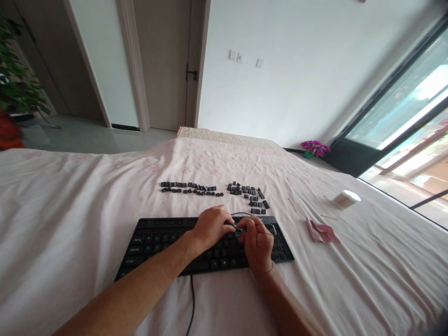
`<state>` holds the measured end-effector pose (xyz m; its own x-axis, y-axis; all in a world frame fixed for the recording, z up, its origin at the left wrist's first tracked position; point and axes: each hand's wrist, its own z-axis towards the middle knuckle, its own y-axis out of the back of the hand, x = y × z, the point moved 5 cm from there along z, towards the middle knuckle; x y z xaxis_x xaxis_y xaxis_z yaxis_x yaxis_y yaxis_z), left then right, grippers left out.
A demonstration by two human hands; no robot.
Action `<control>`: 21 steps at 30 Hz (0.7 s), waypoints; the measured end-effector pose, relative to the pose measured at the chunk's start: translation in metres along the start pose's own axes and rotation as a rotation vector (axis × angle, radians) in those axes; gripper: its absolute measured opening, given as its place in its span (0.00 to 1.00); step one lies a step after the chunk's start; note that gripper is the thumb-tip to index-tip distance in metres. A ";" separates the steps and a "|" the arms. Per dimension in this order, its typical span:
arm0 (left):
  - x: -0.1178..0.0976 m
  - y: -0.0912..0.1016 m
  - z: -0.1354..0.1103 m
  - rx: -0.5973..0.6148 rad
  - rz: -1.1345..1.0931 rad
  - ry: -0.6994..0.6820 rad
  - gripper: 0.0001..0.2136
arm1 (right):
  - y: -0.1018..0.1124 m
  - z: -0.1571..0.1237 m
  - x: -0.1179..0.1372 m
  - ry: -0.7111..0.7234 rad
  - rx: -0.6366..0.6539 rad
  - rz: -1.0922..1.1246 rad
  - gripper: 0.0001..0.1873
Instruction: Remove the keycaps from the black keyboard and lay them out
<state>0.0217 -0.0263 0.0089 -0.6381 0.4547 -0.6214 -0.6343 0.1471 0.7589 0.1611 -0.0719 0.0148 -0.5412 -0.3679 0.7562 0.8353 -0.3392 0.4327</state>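
A black keyboard point(199, 267) lies in front of me on a pale pink bedsheet, with its right-hand key block stripped of caps. My left hand point(212, 227) is over its upper middle, thumb and fingers pinched together at a small thing too hidden to name. Close beside it, my right hand point(258, 238) is closed around what looks like a wire keycap puller point(275, 229), whose thin metal loop sticks out to the right. The fingertips of both hands nearly meet. Beyond the keyboard, loose black keycaps point(182, 185) sit in rows, with another group of keycaps point(255, 204) farther right.
A pink cloth point(321, 232) lies right of the keyboard, near a white roll point(346, 199) and several thin cotton swabs point(292, 204). The keyboard cable point(192, 303) runs toward me. Behind the bed are a door point(163, 65), purple flowers point(315, 148) and a window.
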 end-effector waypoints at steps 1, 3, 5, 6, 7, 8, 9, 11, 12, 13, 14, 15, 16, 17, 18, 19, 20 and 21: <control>0.000 0.000 0.000 0.003 0.004 0.001 0.09 | -0.001 0.000 0.000 0.007 0.003 0.008 0.17; 0.002 -0.002 0.001 0.010 0.006 -0.002 0.09 | -0.002 0.000 0.002 0.023 0.014 0.021 0.17; 0.003 -0.003 0.002 0.012 0.003 -0.011 0.09 | -0.002 0.002 0.002 0.009 0.008 0.011 0.18; 0.004 -0.003 0.002 0.010 0.000 -0.015 0.09 | -0.002 0.003 0.001 -0.015 -0.003 -0.001 0.18; 0.005 -0.003 0.002 0.009 -0.004 -0.016 0.09 | -0.001 0.005 0.000 -0.046 -0.016 -0.014 0.19; 0.006 -0.003 0.003 0.009 -0.011 -0.016 0.09 | -0.001 0.006 -0.001 -0.078 -0.026 -0.023 0.19; 0.007 -0.003 0.003 0.010 -0.021 -0.015 0.09 | -0.001 0.007 -0.002 -0.103 -0.030 -0.026 0.19; 0.008 -0.002 0.002 0.014 -0.047 -0.019 0.09 | -0.001 0.008 -0.003 -0.122 -0.019 -0.014 0.19; 0.009 -0.002 0.002 0.014 -0.058 -0.025 0.09 | -0.001 0.007 -0.003 -0.114 -0.009 -0.005 0.18; 0.009 -0.001 0.002 0.013 -0.065 -0.031 0.09 | -0.001 0.007 -0.001 -0.095 0.004 0.002 0.18; 0.010 0.000 0.002 0.012 -0.068 -0.037 0.09 | -0.001 0.006 0.000 -0.072 0.014 0.005 0.18; 0.010 0.000 0.002 0.013 -0.069 -0.044 0.09 | -0.001 0.005 0.001 -0.052 0.020 0.006 0.17; 0.010 0.000 0.002 0.016 -0.068 -0.049 0.09 | -0.001 0.004 0.002 -0.036 0.021 0.007 0.17; 0.010 0.000 0.002 0.021 -0.067 -0.053 0.09 | -0.001 0.003 0.002 -0.028 0.017 0.008 0.17; 0.010 0.000 0.002 0.026 -0.065 -0.056 0.09 | 0.000 0.003 0.002 -0.026 0.009 0.010 0.17; 0.009 0.000 0.002 0.029 -0.061 -0.058 0.09 | 0.000 0.002 0.002 -0.029 0.001 0.015 0.17; 0.008 0.000 0.002 0.030 -0.055 -0.059 0.09 | 0.000 0.003 0.001 -0.038 -0.008 0.021 0.17; 0.008 0.000 0.001 0.029 -0.048 -0.060 0.09 | 0.000 0.003 0.001 -0.050 -0.019 0.026 0.18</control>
<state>0.0172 -0.0216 0.0048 -0.5796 0.4978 -0.6452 -0.6502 0.1948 0.7343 0.1612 -0.0700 0.0169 -0.5131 -0.3330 0.7911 0.8469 -0.3464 0.4034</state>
